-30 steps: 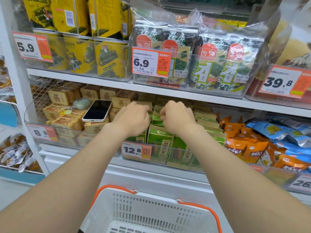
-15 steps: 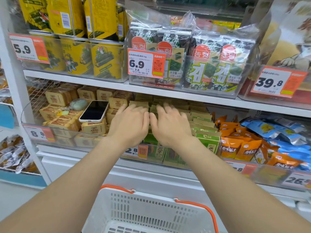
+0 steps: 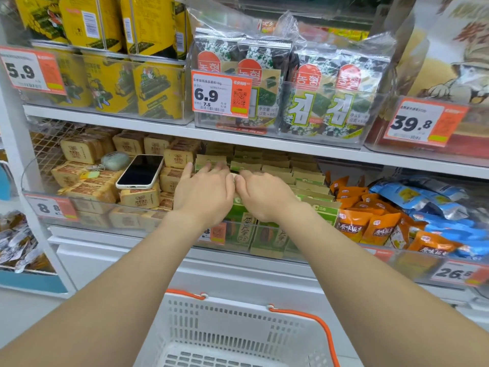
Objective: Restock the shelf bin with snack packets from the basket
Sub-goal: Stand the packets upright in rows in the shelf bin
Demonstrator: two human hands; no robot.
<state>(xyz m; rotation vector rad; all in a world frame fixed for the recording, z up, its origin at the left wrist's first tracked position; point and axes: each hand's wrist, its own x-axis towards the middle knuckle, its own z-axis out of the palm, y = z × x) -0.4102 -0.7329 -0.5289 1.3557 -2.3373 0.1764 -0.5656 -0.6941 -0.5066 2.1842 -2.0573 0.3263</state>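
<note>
Currently, just right of the phone (image 3: 140,171), I am pressing the left hand (image 3: 203,193), fingers straight, flat on the green snack packets (image 3: 246,165) standing in the shelf bin (image 3: 264,254); the right hand (image 3: 264,193) is touching them alongside, though I cannot tell whether it is pinching one; I am applying light, even pressure so the rows stand upright; the basket (image 3: 238,313) is sitting well below the phone.
</note>
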